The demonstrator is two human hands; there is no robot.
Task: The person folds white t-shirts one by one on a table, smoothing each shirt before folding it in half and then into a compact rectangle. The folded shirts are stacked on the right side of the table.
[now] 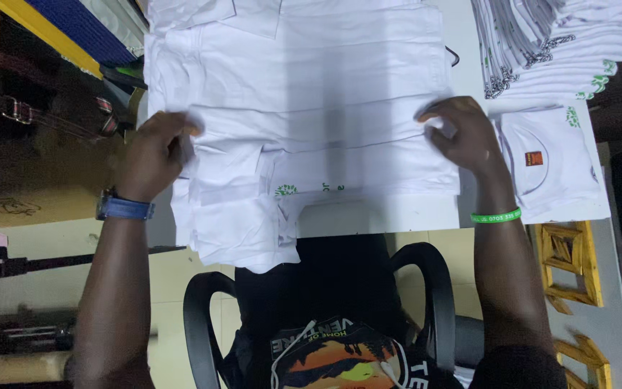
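A white T-shirt (304, 130) lies spread on top of a pile of white shirts on the white table (368, 216). My left hand (154, 155) pinches the shirt's left edge, and a blue-strapped watch is on that wrist. My right hand (463, 133) grips the folded edge at the shirt's right side, with a green band on that wrist. A small green print shows near the shirt's lower edge. Part of the pile hangs over the table's near edge toward my lap.
A fanned stack of folded white shirts with green and black prints (556, 43) fills the upper right. One folded white shirt (548, 162) lies beside my right hand. A black armchair (426, 288) holds me. Leather straps (16, 108) and boxes stand left, yellow wooden frames (570, 266) right.
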